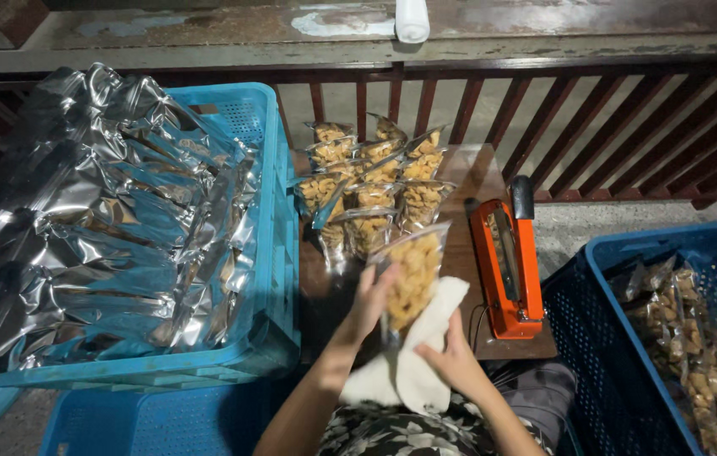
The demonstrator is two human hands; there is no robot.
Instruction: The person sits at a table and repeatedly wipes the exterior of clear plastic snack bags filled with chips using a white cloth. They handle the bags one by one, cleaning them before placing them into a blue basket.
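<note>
My left hand (369,302) grips the left side of a clear pouch of yellow-brown snack pieces (413,272), held upright over a small brown table (470,173). My right hand (453,359) holds a white cloth (413,371) that wraps under and behind the pouch. Just beyond the pouch, several filled clear pouches (371,190) stand packed together on the table. An orange heat sealer with a black handle (509,262) lies on the table's right side, close to my right hand.
A blue crate (270,253) on the left is heaped with silver foil bags (97,219). A second blue crate (620,338) on the right holds sealed snack pouches (700,355). A dark red wooden railing (544,110) runs behind the table.
</note>
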